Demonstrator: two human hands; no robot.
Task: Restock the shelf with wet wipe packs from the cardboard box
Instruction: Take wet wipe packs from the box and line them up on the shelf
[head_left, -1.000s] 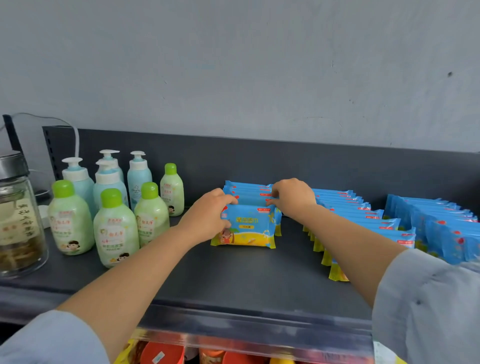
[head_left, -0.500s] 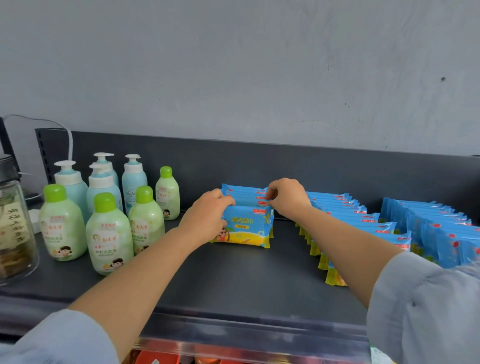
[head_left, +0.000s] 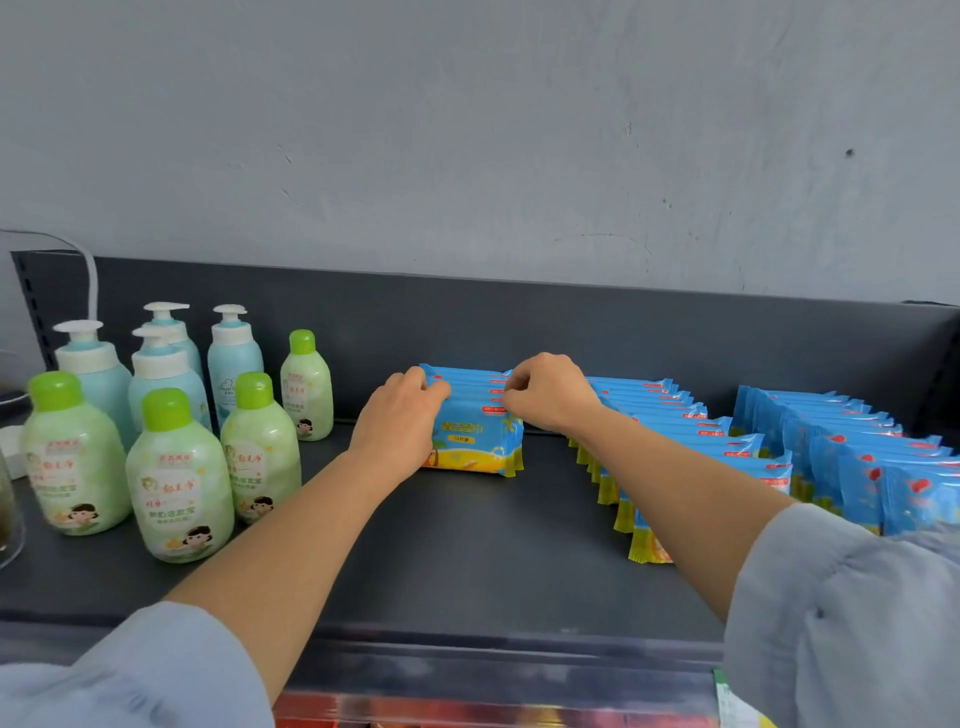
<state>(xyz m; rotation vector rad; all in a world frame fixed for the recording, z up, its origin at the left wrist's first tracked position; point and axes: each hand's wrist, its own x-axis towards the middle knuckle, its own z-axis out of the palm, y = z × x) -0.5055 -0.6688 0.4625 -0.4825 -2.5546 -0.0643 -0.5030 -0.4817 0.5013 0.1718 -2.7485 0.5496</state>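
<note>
- A short middle row of wet wipe packs is stood on edge on the dark shelf, with the front pack's blue and yellow face turned toward the camera and the rest lined up behind it toward the shelf's back panel.
- The left grip, a bare hand, is curled round the left end of this row, its fingertips laid over the packs' top edges.
- The right grip is closed on the top right corner of the same row, the packs' edges being pinched between curled fingers and thumb.
- Both forearms are stretched out over the shelf from pale blue sleeves.
- Just to the right, a longer second row of packs is seen, partly hidden by the right forearm.
- A third row of packs is set further right, apart from the second.
- To the left, green-capped bottles are stood upright, with blue pump bottles behind them.
- A glass jar is cut off by the left edge.
- A grey wall is seen above the back panel.
</note>
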